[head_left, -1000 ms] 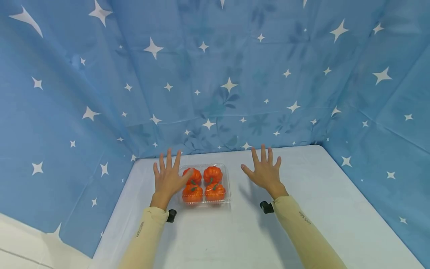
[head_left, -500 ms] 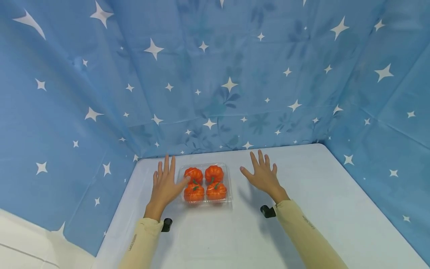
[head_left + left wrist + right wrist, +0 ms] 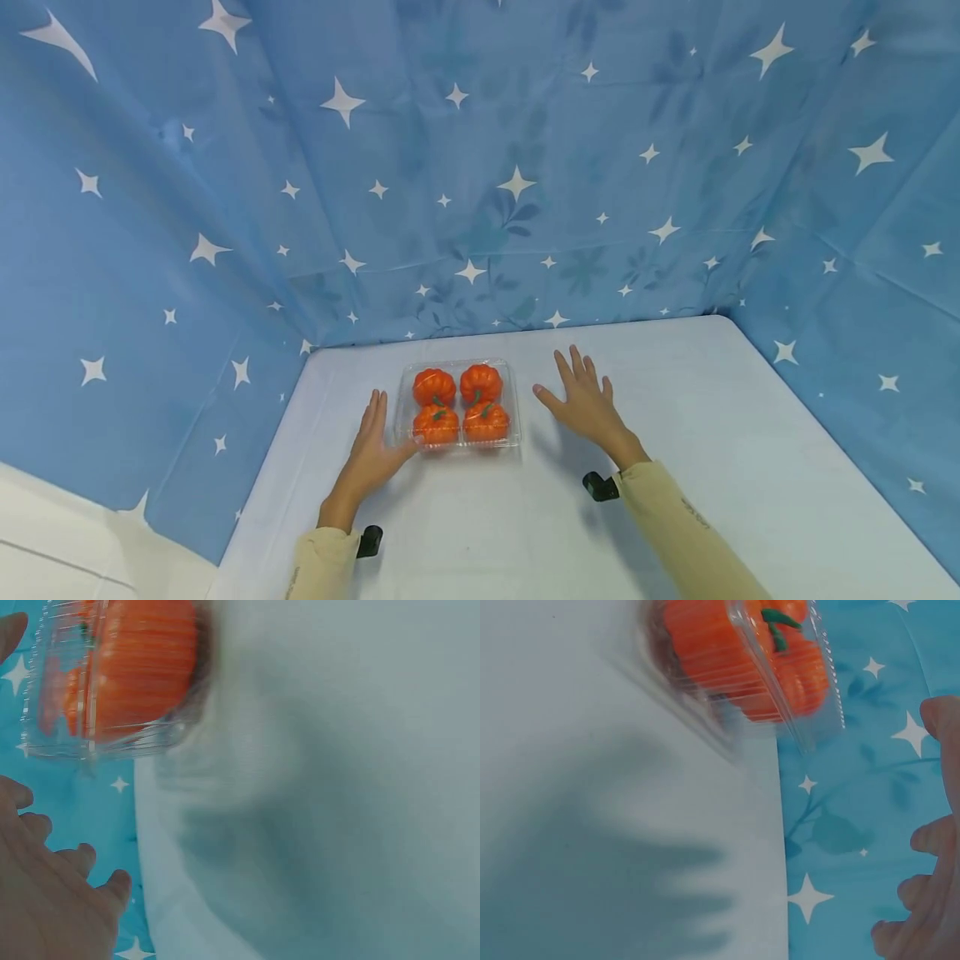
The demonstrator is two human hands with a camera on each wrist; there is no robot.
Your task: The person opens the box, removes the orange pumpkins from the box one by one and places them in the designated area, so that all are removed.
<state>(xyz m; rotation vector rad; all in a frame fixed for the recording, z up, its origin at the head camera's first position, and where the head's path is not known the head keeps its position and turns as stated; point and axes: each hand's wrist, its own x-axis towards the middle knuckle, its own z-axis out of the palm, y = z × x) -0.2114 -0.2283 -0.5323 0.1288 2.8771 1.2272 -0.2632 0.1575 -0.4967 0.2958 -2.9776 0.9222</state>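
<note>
A clear plastic clamshell box (image 3: 513, 400) stands on the white table, with several small orange pumpkins (image 3: 486, 422) with green stems inside it. My left hand (image 3: 372, 457) hovers at the box's left side, fingers extended, its thumb tip over the near left corner in the head view. To the right of the box my right hand (image 3: 588, 408) is held above the table, fingers spread and apart from it. Both wrist views show the clamshell beside the hands, with nothing in either palm. Whether the left thumb touches the plastic cannot be told.
The white table (image 3: 675, 433) reaches back to a blue curtain (image 3: 420, 167) printed with white stars, which also hangs at both sides. A black wrist camera mount (image 3: 370, 542) sticks out from the left cuff, and another mount (image 3: 601, 487) from the right.
My left hand has drawn back toward me, away from above the box. The right hand has drawn back slightly. The box with the pumpkins stays in place.
</note>
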